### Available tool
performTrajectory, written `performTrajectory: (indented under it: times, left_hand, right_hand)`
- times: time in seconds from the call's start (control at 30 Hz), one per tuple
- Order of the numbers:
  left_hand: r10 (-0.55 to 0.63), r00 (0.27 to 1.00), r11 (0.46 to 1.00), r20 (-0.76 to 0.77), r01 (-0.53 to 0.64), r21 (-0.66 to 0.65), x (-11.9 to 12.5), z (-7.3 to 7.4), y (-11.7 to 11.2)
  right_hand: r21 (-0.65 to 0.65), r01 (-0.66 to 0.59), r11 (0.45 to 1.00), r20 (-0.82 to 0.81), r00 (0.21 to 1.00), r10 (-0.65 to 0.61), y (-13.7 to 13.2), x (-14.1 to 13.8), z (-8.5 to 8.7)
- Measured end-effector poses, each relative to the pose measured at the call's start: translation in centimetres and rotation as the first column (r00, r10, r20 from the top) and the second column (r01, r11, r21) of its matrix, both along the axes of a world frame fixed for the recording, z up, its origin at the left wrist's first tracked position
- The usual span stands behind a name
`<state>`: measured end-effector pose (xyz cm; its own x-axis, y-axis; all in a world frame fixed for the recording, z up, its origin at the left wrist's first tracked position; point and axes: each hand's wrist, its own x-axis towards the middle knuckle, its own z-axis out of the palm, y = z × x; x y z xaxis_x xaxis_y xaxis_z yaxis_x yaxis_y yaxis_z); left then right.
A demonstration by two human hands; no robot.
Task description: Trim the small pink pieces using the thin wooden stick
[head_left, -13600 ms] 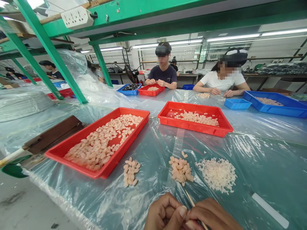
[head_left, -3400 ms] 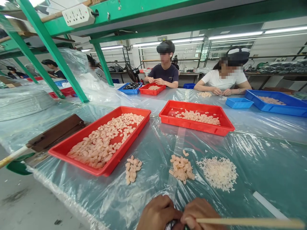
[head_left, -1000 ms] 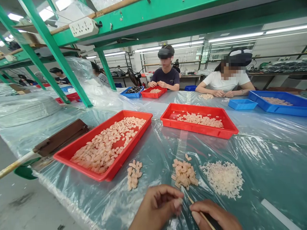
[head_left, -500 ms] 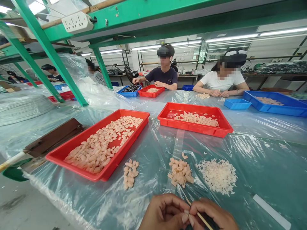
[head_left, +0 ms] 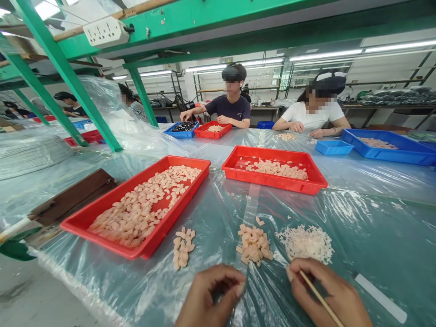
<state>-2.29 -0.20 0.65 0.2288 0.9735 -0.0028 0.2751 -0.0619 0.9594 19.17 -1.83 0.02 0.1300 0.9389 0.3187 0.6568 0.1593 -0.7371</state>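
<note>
My left hand is closed in a pinch in front of a small heap of beige oval pieces; whatever sits between thumb and fingertip is hidden. A thin wooden stick lies in the grip of my right hand, slanting toward the lower right. Thumb and index fingertip of that hand come up to the near edge of a pile of tiny white pieces. Farther left, a smaller cluster of beige oval pieces rests on the plastic-covered table.
Two red trays, one at left and one at centre, hold more beige pieces. A white strip lies at the right. Co-workers sit opposite beside blue trays. A green metal frame rises at the left.
My hands, together before, are now apart. The right one has gone up and right to the white pile with the stick; the left one has shifted slightly left.
</note>
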Motion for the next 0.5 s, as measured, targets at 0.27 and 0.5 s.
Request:
performTrajectory:
  times: [0.27,0.5]
  left_hand:
    - [-0.188,0.935,0.896,-0.299,0.288,0.338,2.1,-1.7,-0.9]
    - [-0.151,0.903,0.906,-0.402,0.289,0.31,1.0,-2.1,-1.2]
  right_hand:
    - [0.055,0.11,0.992,0.273,0.954,-0.121,1.5,4.1,-0.3]
    - [-0.085,-0.2,0.976,-0.291,0.942,0.167,-0.5,-0.5,-0.7]
